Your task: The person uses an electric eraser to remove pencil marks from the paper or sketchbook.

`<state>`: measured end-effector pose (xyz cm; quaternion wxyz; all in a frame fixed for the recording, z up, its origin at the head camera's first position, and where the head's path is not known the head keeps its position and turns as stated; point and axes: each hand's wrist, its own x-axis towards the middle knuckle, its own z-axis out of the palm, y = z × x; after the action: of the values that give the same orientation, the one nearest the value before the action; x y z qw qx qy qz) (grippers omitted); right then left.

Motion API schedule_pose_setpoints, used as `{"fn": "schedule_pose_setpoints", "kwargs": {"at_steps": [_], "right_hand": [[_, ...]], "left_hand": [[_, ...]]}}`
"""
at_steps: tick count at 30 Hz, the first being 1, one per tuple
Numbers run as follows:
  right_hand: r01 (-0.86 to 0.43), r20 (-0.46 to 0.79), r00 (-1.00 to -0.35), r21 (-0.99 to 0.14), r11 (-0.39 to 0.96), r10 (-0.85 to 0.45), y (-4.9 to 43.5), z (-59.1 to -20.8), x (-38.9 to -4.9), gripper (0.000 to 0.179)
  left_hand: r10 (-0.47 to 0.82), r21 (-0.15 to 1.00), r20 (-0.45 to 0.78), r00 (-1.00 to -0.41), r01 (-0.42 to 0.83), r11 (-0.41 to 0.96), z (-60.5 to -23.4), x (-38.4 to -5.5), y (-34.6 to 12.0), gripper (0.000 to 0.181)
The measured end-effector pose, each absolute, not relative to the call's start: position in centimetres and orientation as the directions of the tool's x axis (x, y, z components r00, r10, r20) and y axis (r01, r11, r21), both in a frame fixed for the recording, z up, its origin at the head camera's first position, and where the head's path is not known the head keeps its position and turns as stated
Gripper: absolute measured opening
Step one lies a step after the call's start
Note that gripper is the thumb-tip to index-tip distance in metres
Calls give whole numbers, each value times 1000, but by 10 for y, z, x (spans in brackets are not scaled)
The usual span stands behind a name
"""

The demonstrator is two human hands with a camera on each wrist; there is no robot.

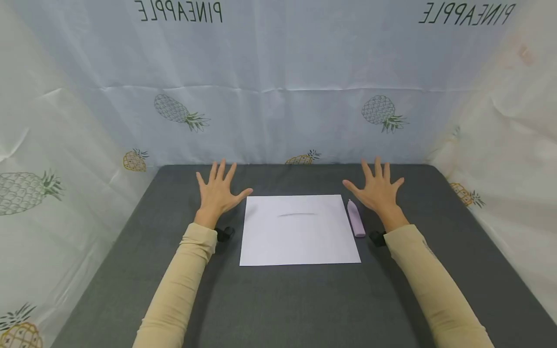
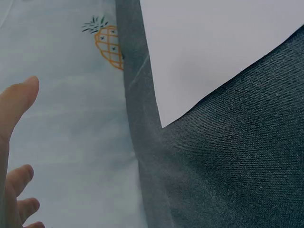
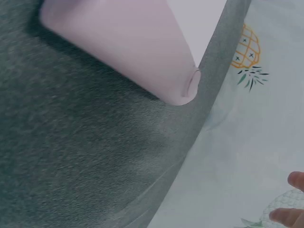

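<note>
A white sheet of paper lies on the dark grey table, with a thin grey, slightly curved line across its upper part. Close along its right edge is a lilac, elongated object that tapers to a small tip at the far end; the right wrist view shows its smooth body up close. My left hand is beyond the paper's upper left corner, fingers spread, holding nothing. My right hand, also spread and holding nothing, is just right of the lilac object's tip. Part of the left thumb shows in the left wrist view.
The dark grey table ends at a pale curtain printed with pineapples, which hangs behind it and along both sides. Black wrist straps show at the cuffs of the beige sleeves.
</note>
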<state>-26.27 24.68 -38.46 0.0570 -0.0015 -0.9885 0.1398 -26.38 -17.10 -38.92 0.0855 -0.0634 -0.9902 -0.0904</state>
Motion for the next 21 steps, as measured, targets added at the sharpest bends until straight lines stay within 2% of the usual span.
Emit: {"fn": "schedule_pose_setpoints", "kwargs": {"at_steps": [7, 11, 18, 21], "right_hand": [[-48, 68, -997, -364, 930, -25, 250, -387, -256, 82], [-64, 17, -998, -424, 903, -63, 252, -387, -251, 79], [-101, -27, -991, -516, 851, -134, 257, -397, -243, 72], [-62, -77, -989, -575, 816, -130, 258, -401, -241, 70]], "left_hand": [[204, 156, 173, -964, 231, 960, -389, -258, -174, 81], [278, 143, 168, -946, 302, 943, -391, -251, -175, 75], [378, 148, 107, -920, 391, 909, -397, -234, -172, 71], [407, 155, 87, -909, 416, 896, -401, -228, -170, 71]]}}
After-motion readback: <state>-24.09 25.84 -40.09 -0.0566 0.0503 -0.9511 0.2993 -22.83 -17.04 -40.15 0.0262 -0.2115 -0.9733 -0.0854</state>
